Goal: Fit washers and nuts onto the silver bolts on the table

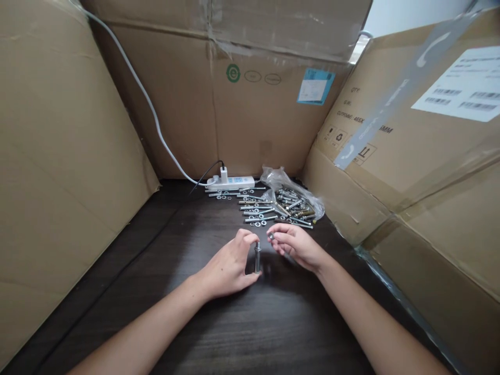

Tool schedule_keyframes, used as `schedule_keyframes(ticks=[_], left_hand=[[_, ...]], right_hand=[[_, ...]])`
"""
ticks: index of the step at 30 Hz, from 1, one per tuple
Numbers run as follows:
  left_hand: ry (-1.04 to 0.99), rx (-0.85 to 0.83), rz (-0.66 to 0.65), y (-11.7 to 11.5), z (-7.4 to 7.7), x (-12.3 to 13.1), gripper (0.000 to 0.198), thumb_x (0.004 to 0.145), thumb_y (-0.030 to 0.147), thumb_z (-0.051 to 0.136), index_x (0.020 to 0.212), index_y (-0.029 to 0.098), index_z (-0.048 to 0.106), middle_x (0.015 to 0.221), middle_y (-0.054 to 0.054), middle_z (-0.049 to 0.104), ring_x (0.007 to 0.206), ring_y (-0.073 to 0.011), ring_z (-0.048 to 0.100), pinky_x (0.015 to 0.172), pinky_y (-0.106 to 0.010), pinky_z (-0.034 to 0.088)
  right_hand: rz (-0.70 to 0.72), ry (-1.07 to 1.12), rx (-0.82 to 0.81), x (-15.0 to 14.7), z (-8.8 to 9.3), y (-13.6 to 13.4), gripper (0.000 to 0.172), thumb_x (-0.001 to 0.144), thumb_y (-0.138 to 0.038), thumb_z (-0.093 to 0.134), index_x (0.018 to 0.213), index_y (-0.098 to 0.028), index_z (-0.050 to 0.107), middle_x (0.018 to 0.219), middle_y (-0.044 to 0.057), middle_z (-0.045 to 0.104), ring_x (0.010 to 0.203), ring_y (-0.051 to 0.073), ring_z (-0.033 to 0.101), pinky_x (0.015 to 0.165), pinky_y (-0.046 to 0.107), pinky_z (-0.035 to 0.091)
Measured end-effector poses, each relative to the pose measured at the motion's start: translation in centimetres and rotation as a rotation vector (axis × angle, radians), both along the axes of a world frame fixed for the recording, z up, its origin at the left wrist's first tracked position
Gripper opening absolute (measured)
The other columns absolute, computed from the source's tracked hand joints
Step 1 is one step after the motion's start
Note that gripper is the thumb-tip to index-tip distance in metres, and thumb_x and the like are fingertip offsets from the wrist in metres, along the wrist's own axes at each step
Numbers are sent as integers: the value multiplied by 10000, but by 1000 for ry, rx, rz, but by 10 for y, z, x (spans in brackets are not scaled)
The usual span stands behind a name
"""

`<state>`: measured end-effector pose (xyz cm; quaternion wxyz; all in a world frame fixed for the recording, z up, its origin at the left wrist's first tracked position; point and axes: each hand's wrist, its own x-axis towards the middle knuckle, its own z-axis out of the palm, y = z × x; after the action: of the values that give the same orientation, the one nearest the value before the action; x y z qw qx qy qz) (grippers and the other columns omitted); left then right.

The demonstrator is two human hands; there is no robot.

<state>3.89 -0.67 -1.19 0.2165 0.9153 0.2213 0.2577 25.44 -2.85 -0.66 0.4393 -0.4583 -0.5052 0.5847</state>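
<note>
My left hand (230, 263) is curled around a metal expansion bolt (257, 258) that stands upright on the dark wooden table (250, 323), thumb and fingertips pinching it. My right hand (296, 244) hovers just right of the bolt's top, its fingertips pinched on a small metal nut or washer (271, 236). Beyond the hands lie rows of bolts (255, 207) with loose washers and nuts (258, 224) beside them.
A clear plastic bag (291, 200) holding several more bolts lies at the back right. A white power strip (231, 182) with a plug and white cable (144, 96) sits against the back. Cardboard boxes (422, 156) wall in the table on the left, back and right.
</note>
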Motion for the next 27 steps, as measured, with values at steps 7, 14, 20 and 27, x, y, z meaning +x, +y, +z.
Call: schedule_keyframes(ticks=[7,14,20,27], left_hand=[[-8,-2,-22,-2,1,0,606,735,217,661,1209,224,282,1137,-83,407,926,-200,549,788,-363,517],[-34,-16,-37,-2,1,0,627,737,226,674,1240,228,299,1144,-83,443,952,-209,566,812,-375,522],[-7,10,-34,-2,5,-1,566,784,228,639,1252,242,320,1223,-90,440,1076,-227,536,895,-390,497],[18,-27,-59,-2,6,0,507,784,219,649,1196,239,355,1213,-76,453,1121,-226,500,952,-399,464]], right_hand=[[22,301,-83,-21,-3,-7,244,729,-297,721,918,-147,682,678,-7,551,587,66,468,522,188,353],[44,286,-89,-22,-2,-8,215,745,-292,712,907,-164,655,662,-21,532,580,65,468,541,190,368],[13,275,-75,-19,-5,-5,250,733,-311,720,930,-169,658,650,-27,526,574,65,460,541,190,371],[6,243,-73,-20,-5,-5,244,719,-303,730,913,-162,683,679,-18,543,568,63,428,546,197,365]])
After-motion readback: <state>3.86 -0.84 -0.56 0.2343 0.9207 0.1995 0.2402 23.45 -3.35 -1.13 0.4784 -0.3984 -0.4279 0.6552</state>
